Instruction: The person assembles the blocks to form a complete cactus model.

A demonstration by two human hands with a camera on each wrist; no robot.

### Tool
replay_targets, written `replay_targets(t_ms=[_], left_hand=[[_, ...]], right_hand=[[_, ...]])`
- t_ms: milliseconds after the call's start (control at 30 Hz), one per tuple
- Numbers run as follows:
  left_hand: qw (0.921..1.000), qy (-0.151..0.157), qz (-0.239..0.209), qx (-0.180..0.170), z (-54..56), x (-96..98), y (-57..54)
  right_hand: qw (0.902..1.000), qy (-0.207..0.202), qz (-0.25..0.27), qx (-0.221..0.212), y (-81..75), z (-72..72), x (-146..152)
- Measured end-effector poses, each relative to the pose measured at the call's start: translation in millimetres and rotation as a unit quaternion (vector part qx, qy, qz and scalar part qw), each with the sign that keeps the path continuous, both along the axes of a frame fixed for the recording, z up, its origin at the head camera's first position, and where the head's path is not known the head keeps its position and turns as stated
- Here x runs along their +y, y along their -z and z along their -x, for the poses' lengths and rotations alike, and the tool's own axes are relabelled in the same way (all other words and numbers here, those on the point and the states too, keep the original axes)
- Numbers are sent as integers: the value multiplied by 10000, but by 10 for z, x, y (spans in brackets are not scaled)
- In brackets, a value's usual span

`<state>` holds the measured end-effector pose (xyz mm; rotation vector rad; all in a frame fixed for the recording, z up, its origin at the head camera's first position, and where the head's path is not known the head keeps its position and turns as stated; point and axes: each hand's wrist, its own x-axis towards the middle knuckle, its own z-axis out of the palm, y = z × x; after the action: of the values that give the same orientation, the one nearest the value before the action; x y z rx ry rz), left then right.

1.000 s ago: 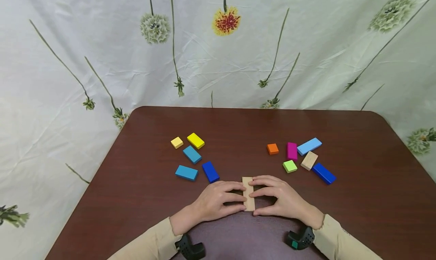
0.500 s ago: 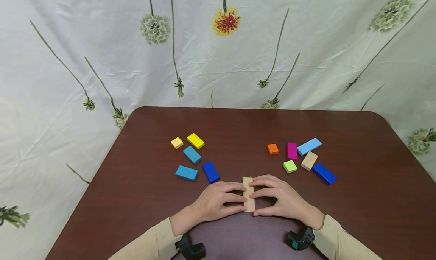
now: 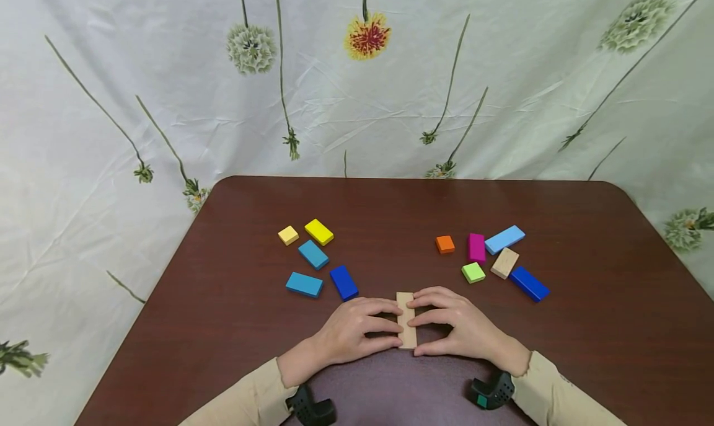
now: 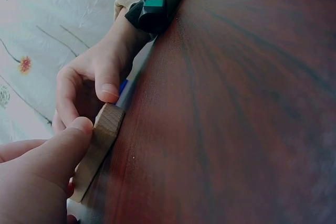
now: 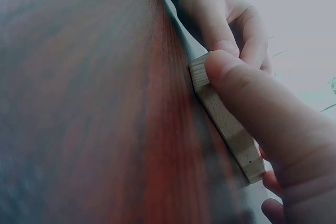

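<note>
My left hand (image 3: 357,328) and right hand (image 3: 462,324) grip the wooden block (image 3: 406,314) from either side, seemingly steadying it; hidden fingertip contacts unclear.

The plank (image 3: 409,336) is pale tan, the table (image 3: 385,215) reddish brown, the cloth (image 3: 167,54) flower-printed white.

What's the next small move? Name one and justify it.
Probably ease the right hand back from the long wooden block: it appears to rest on the table with a hand at each long side, so the left hand alone could steady it.
</note>
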<state>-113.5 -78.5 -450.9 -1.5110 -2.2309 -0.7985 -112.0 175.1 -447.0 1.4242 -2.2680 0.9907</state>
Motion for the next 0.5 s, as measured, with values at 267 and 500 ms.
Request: replay_targets(t_ms=[267, 500], left_hand=[[10000, -41, -16, -19, -6, 0, -3], [10000, -80, -20, -52, -14, 2, -11]], right_hand=[[10000, -5, -22, 15, -2, -2, -4], [9996, 53, 37, 274, -13, 4, -19]])
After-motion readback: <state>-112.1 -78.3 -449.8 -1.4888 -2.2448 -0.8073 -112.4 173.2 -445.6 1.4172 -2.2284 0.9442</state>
